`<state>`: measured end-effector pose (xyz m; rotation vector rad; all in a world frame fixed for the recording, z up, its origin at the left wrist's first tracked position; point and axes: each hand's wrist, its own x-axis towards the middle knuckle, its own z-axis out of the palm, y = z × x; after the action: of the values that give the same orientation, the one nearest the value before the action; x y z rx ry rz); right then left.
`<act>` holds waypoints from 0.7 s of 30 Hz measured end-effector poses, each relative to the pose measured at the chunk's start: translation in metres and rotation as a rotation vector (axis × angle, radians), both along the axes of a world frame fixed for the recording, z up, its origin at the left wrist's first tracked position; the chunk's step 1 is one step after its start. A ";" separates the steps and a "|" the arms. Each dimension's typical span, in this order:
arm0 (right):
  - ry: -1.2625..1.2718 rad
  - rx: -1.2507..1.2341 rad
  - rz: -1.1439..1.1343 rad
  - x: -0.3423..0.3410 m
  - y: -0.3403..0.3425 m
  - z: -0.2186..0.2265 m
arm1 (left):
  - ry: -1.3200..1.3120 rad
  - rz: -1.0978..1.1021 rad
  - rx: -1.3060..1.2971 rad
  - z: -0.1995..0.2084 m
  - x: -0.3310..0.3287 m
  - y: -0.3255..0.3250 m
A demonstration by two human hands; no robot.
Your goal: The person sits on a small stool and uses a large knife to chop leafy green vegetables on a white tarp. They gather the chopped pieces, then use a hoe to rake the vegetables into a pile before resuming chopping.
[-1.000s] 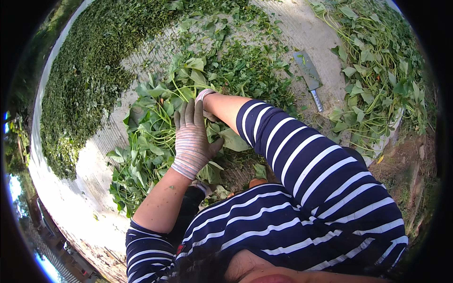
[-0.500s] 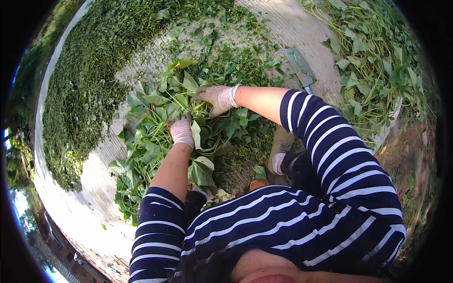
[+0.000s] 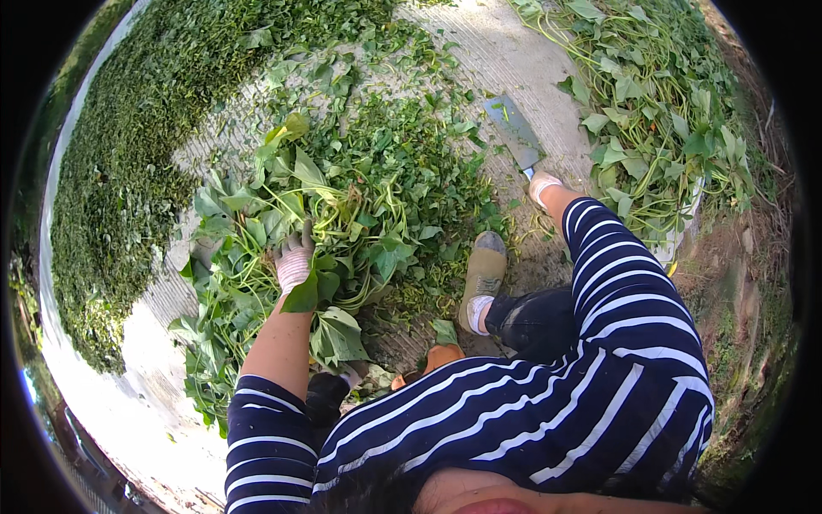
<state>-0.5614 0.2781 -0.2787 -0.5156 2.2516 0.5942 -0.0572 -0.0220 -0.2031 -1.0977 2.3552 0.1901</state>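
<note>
1. In the head view, the left hand (image 3: pixel 294 262), in a pale striped, grey-fingered glove, is resting among stems; leaves are hiding fingertips, so its grip cannot be told.
2. The leafy green vine bunch (image 3: pixel 244 257) is lying under it, beside chopped green leaves (image 3: pixel 411 128).
3. The pale-gloved right hand (image 3: pixel 543 188) is covering the handle of a broad grey metal cleaver (image 3: pixel 514 133); finger closure cannot be told.
4. The person is seemingly preparing to chop; the next move is probably calling for a firm cleaver grip and steadied stems.
</note>
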 end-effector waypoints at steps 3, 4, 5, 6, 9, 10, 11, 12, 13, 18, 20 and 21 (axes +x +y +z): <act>0.073 -0.079 -0.070 0.008 -0.010 0.009 | -0.020 -0.001 0.023 -0.001 0.000 -0.001; 0.096 -0.116 -0.090 0.010 -0.016 0.018 | -0.019 0.008 0.040 0.001 -0.001 -0.002; 0.122 -0.155 -0.109 0.012 -0.022 0.029 | -0.017 0.016 0.056 0.003 -0.003 -0.002; 0.105 -0.224 -0.204 0.015 -0.030 0.040 | -0.039 0.027 0.072 0.007 -0.006 -0.003; 0.184 -0.390 -0.207 0.033 -0.064 0.065 | -0.073 0.049 0.116 0.021 -0.015 -0.007; 0.215 -0.452 -0.224 0.044 -0.077 0.069 | -0.070 0.058 0.140 0.026 -0.017 -0.007; 0.145 -0.517 -0.290 0.056 -0.087 0.073 | -0.070 0.069 0.162 0.031 -0.017 -0.007; 0.158 -0.602 -0.316 0.076 -0.098 0.073 | -0.085 0.025 0.163 0.036 -0.017 -0.008; 0.125 -0.690 -0.338 0.099 -0.106 0.073 | -0.068 0.045 0.161 0.039 -0.019 -0.008; -0.070 -0.915 -0.310 0.218 -0.160 0.072 | -0.047 0.005 0.061 0.048 -0.010 0.003; -0.116 -0.818 -0.157 0.242 -0.170 0.070 | -0.007 -0.016 -0.021 0.050 -0.004 0.008; -0.108 -0.714 -0.054 0.247 -0.172 0.068 | 0.015 -0.011 -0.034 0.050 -0.002 0.009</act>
<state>-0.3147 0.1058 -0.2105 -0.8009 2.3232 -0.2886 -0.0596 -0.0127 -0.1534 -1.1027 2.3859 0.1550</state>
